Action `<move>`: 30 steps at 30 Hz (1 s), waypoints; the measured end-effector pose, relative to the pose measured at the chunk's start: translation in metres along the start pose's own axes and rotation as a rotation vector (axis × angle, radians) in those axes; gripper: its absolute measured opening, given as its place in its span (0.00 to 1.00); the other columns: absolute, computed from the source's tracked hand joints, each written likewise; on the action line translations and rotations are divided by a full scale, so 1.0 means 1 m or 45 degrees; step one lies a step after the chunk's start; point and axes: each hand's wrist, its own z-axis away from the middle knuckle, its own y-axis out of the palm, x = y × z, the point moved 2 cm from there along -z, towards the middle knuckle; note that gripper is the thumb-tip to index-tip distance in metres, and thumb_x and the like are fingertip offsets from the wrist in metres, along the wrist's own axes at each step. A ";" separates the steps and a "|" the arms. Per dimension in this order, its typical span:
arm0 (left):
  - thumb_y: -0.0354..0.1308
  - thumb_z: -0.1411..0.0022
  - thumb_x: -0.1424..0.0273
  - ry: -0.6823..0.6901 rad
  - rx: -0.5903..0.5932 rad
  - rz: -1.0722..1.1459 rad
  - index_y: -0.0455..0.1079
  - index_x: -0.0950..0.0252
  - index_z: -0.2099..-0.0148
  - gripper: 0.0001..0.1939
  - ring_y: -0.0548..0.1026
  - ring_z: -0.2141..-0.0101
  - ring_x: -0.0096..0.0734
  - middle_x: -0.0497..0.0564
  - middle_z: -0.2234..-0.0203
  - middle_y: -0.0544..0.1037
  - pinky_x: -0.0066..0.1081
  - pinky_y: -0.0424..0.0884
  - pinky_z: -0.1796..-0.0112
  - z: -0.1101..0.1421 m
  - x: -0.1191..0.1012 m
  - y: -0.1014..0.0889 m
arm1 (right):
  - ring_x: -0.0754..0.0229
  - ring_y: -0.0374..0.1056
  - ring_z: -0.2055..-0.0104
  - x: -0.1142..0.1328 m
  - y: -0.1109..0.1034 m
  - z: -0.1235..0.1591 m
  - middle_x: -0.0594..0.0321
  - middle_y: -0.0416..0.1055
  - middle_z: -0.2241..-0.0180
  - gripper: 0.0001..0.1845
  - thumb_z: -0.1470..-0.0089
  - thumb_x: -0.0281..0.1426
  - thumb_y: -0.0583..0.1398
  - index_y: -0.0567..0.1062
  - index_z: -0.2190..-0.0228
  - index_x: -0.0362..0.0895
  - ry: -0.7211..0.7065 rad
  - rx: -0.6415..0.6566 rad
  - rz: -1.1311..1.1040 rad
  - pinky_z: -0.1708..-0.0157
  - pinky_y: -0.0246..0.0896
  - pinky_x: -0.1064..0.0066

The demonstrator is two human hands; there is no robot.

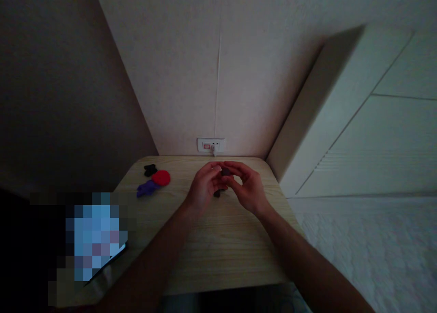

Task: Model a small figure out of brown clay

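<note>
Between my two hands, over the far middle of the wooden table, is a small dark brown lump of what looks like modelling clay (225, 171). My right hand (250, 188) pinches it between thumb and fingers. On its other side my left hand (202, 185) curls round, its thumb against the lump and its fingers partly hidden. A second small dark piece (217, 193) shows just below the hands; whether it touches them I cannot tell. To the left lie a flat red disc (161, 178), a purple uneven piece (147, 188) and a black piece (150, 169), close together.
The pale wooden table (225, 254) stands against a wall with a socket (210, 145) and a plug in it. At the near left a lit, pixelated screen (99, 235) leans. A white headboard (368, 122) and a quilted mattress (372, 254) adjoin on the right.
</note>
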 end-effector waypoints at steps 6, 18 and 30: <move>0.79 0.49 0.64 0.061 0.041 0.008 0.79 0.66 0.53 0.23 0.83 0.68 0.33 0.54 0.66 0.87 0.32 0.77 0.63 0.006 0.010 -0.014 | 0.54 0.81 0.48 -0.012 0.002 0.013 0.57 0.83 0.47 0.22 0.44 0.32 0.74 0.81 0.48 0.53 -0.038 0.037 -0.148 0.47 0.78 0.59; 0.81 0.50 0.55 0.181 -0.081 0.055 0.81 0.65 0.60 0.23 0.78 0.73 0.28 0.51 0.71 0.84 0.28 0.75 0.68 0.002 0.000 -0.032 | 0.65 0.69 0.76 -0.026 -0.027 0.014 0.63 0.81 0.66 0.10 0.40 0.36 0.65 0.80 0.57 0.47 0.106 -0.293 -0.043 0.72 0.67 0.68; 0.80 0.47 0.57 0.042 -0.003 -0.131 0.86 0.64 0.56 0.21 0.80 0.71 0.29 0.55 0.64 0.86 0.30 0.77 0.66 0.004 0.014 -0.030 | 0.66 0.70 0.71 -0.019 -0.013 0.025 0.58 0.78 0.54 0.22 0.36 0.40 0.67 0.79 0.42 0.52 -0.025 0.028 0.143 0.72 0.70 0.70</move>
